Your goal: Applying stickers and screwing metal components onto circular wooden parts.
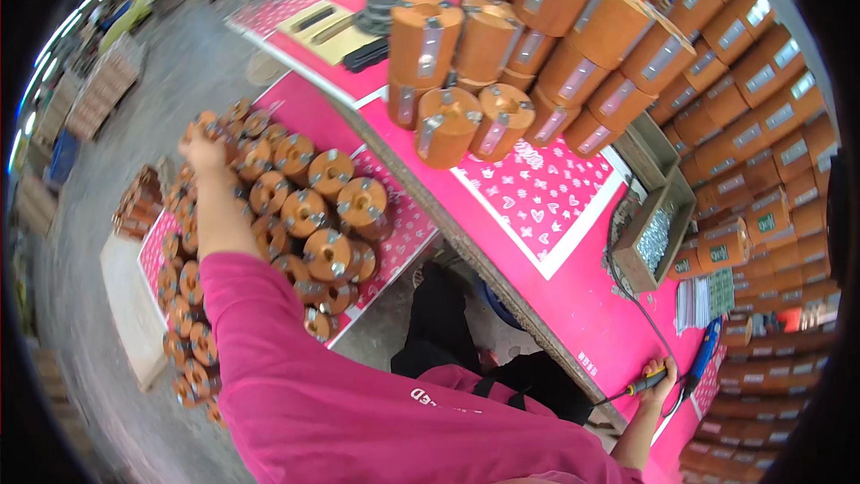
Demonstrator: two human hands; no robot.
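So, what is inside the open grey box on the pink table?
The grey box holds a heap of small shiny metal pieces, probably screws, though they are too small to tell surely. The heap covers the bottom of the box, so anything under it cannot be seen.

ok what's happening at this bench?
A person in a pink sleeve reaches the left hand out onto a pile of orange spools stacked low at their left. The right hand grips a yellow-handled tool at the edge of the pink table, which carries more stacked spools.
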